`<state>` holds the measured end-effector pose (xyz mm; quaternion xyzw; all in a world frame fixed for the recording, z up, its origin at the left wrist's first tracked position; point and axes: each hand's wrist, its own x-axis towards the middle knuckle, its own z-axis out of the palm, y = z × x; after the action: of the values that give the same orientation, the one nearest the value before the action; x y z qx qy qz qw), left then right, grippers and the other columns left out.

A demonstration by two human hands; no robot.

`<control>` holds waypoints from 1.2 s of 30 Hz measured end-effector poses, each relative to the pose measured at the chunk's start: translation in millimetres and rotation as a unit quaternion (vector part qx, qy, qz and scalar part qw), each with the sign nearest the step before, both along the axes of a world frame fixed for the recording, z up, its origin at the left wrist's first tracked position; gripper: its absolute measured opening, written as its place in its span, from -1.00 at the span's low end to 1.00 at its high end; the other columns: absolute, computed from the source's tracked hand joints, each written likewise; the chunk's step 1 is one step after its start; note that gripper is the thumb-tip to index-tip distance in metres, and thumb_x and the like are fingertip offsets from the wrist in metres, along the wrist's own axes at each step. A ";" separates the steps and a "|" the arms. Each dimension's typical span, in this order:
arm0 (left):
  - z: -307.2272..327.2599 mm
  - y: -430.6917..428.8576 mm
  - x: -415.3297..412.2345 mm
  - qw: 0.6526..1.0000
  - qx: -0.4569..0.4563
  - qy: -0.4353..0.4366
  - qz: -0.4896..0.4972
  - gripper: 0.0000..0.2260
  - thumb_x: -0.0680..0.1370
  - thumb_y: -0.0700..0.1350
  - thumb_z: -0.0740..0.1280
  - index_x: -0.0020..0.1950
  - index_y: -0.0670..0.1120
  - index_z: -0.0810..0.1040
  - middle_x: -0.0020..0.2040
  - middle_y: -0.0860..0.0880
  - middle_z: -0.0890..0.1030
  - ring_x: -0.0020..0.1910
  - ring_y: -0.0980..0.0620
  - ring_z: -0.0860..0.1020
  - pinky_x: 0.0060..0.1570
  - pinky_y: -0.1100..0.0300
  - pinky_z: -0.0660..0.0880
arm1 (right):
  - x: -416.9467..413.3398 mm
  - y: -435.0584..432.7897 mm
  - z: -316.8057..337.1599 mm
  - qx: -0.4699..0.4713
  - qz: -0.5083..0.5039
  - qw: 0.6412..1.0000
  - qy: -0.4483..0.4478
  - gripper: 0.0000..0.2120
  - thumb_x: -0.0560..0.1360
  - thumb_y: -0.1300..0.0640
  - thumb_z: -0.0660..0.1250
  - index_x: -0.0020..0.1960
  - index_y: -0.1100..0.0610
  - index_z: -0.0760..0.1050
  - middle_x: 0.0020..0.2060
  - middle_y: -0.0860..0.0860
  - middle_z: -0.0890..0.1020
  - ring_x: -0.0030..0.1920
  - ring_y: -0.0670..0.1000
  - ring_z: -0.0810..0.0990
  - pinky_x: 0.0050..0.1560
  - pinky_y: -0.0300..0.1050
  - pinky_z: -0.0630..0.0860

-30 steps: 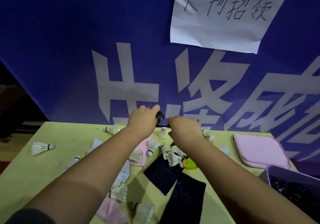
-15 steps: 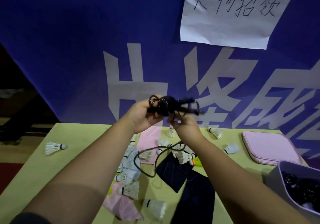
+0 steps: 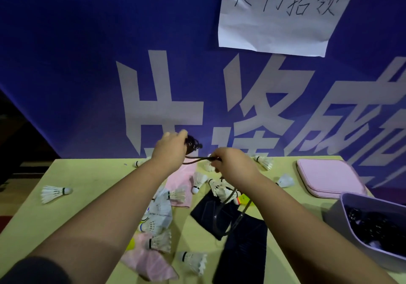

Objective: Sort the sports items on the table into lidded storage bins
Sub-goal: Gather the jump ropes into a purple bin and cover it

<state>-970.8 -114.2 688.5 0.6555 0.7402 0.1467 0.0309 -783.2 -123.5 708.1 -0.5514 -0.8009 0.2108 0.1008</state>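
L hand [image 3: 170, 149] grip curled round coiled rope [image 3: 193, 145], R hand [image 3: 232, 163] pinching same rope.

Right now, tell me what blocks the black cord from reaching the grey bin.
Nothing visible does. The left hand and right hand hold the black cord up; the grey bin stands open, the pink lid lying beside it.

Yellow-green table [image 3: 83, 174]; scattered shuttlecocks [image 3: 55, 192]; pink towels [image 3: 182, 179]; dark cloths [image 3: 241, 253]; pink lid [image 3: 329, 178]; grey bin [image 3: 339, 220]
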 end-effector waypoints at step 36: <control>33.9 2.8 56.5 0.803 -0.296 -0.490 -0.165 -0.85 0.48 -0.31 0.18 -0.11 -0.23 0.55 -0.29 -0.08 0.52 -0.37 0.02 0.49 -0.38 0.24 0.44 | 89.3 10.7 -28.3 0.239 0.096 0.966 0.005 -0.61 0.63 -0.20 -0.06 0.03 -0.03 0.46 -0.19 -0.09 0.56 -0.16 0.05 0.54 -0.09 -0.02 0.42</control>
<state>-914.3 -111.4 722.4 0.5675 0.5145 0.2152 0.6057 -693.9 -112.8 679.8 -0.4309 -0.8766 0.0247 0.2128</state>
